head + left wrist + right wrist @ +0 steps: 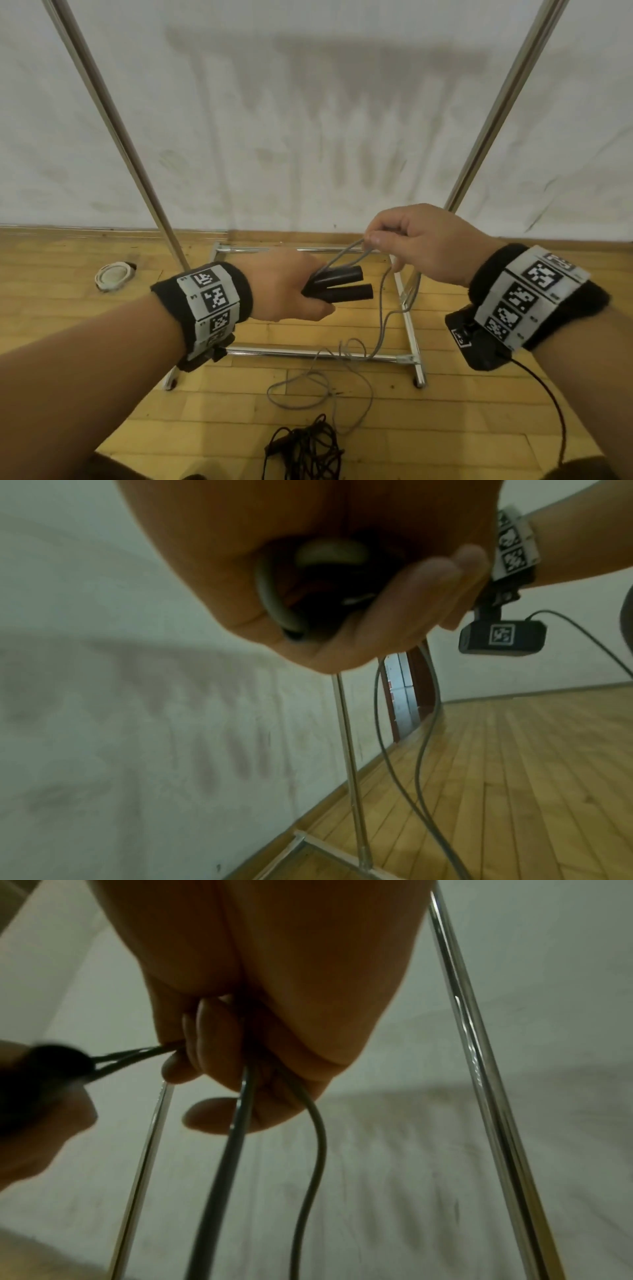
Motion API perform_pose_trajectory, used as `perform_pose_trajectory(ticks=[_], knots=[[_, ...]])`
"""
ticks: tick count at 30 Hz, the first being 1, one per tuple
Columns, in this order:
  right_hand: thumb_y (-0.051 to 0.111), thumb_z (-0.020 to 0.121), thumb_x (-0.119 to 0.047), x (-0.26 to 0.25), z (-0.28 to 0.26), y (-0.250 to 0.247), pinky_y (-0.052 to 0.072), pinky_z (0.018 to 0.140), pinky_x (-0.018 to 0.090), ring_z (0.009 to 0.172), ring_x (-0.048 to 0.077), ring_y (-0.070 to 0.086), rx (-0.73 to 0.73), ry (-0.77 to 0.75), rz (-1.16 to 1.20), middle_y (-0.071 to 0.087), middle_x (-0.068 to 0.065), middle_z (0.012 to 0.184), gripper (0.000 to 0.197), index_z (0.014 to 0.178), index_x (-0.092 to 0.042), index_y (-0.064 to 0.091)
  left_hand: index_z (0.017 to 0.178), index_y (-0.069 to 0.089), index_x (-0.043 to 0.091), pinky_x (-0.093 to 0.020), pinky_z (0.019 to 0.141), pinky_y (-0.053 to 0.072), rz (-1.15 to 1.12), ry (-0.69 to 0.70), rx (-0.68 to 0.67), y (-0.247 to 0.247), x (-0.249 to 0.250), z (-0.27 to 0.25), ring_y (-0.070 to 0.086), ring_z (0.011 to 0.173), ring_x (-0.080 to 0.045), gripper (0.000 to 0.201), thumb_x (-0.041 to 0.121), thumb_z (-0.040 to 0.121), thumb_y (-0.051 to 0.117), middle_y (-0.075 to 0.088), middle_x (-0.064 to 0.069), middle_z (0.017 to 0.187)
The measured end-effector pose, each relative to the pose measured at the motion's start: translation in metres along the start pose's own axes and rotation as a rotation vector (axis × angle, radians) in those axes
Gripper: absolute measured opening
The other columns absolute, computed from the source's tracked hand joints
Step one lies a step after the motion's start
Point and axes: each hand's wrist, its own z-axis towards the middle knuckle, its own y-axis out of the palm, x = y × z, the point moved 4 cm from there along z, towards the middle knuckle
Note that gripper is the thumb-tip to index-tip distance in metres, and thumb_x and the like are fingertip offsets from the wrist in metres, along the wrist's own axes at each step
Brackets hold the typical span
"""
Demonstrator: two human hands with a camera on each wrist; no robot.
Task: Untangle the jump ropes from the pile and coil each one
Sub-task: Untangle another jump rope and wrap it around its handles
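Left hand fisted – right hand pinching, both raised

The dark rope pile runs off the bottom edge, perhaps tangled.

Dim, soft light (wrist views blurred)

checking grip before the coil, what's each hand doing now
Left hand: grips both black handles.
Right hand: pinches the grey rope.
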Motion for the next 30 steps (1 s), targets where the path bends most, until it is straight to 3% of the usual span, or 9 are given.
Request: perform_pose_trajectory(ticks=[2,7,10,14,19,22,25,27,30], knots=[[0.050,0.105,-0.042,0.007,0.002,0.004,0.045,0.054,0.016,0.055,0.006,0.064,0.028,0.050,0.036,0.064,-0.005,0.064,0.025,0.092,-0.036,0.070,0.092,0.058,0.041,-0.008,0.045,0.042,-0.089,0.046,0.082,-0.006,0.007,0.000,0.062,0.056,0.006,0.015,0.045,0.092,0.072,0.065,0.034,0.075],[0.041,0.107,-0.046,0.006,-0.004,0.035,0.058,0.059,0.029,0.058,0.011,0.057,-0.172,0.132,0.044,0.055,-0.002,0.071,0.034,0.101,-0.026,0.068,0.085,0.050,0.034,-0.016,0.043,0.038,-0.129,-0.064,0.256,-0.021,-0.005,0.004,0.053,0.047,-0.003,0.018,0.036,0.094,0.066,0.062,0.009,0.066],[0.042,0.108,-0.043,-0.008,-0.009,0.038,0.055,0.069,0.034,0.075,0.016,0.063,-0.228,0.052,-0.204,0.063,0.000,0.085,0.031,0.103,-0.021,0.063,0.092,0.048,0.031,-0.026,0.051,0.035,0.089,-0.178,0.197,-0.019,-0.012,0.004,0.054,0.061,-0.008,0.017,0.036,0.097,0.064,0.060,0.007,0.079],[0.043,0.107,-0.034,-0.025,-0.019,0.033,0.050,0.075,0.038,0.078,0.018,0.058,-0.238,0.006,-0.356,0.061,-0.002,0.084,0.022,0.101,-0.023,0.061,0.108,0.049,0.022,-0.026,0.051,0.033,0.268,-0.225,0.070,-0.008,-0.002,0.009,0.053,0.065,-0.010,0.010,0.027,0.102,0.056,0.058,0.005,0.084],[0.045,0.105,-0.034,-0.039,-0.023,0.024,0.044,0.067,0.026,0.073,0.007,0.053,-0.199,-0.047,-0.453,0.056,-0.012,0.080,0.018,0.101,-0.030,0.062,0.111,0.040,0.023,-0.028,0.050,0.033,0.398,-0.274,0.015,0.004,0.016,0.010,0.052,0.064,-0.013,0.014,0.018,0.105,0.052,0.055,0.003,0.083],[0.052,0.103,-0.032,-0.036,-0.024,0.012,0.045,0.072,0.020,0.080,0.003,0.058,-0.121,-0.061,-0.306,0.064,-0.014,0.085,0.018,0.103,-0.028,0.069,0.106,0.036,0.027,-0.028,0.051,0.035,0.433,-0.152,-0.030,0.014,0.033,0.007,0.054,0.063,-0.015,0.017,0.019,0.105,0.051,0.056,0.003,0.082],[0.059,0.102,-0.031,-0.019,-0.022,0.005,0.053,0.079,0.032,0.078,0.017,0.066,-0.055,0.012,-0.016,0.072,-0.004,0.084,0.015,0.099,-0.025,0.073,0.096,0.032,0.035,-0.026,0.050,0.033,0.387,0.018,0.003,0.012,0.046,0.002,0.054,0.061,-0.012,0.022,0.028,0.106,0.050,0.058,0.005,0.079],[0.059,0.102,-0.025,-0.007,-0.022,0.006,0.053,0.073,0.038,0.069,0.027,0.060,-0.018,0.073,0.252,0.066,0.009,0.077,0.019,0.095,-0.013,0.071,0.087,0.032,0.038,-0.022,0.051,0.031,0.321,0.092,0.090,0.004,0.051,-0.004,0.052,0.061,-0.006,0.028,0.033,0.106,0.053,0.055,0.009,0.077],[0.054,0.105,-0.029,-0.002,-0.022,0.019,0.053,0.069,0.037,0.063,0.026,0.048,0.013,0.162,0.644,0.051,0.016,0.076,0.031,0.091,-0.003,0.063,0.086,0.036,0.046,-0.016,0.051,0.038,0.133,0.127,0.190,-0.007,0.054,-0.012,0.057,0.067,0.002,0.029,0.037,0.103,0.058,0.056,0.012,0.077]])
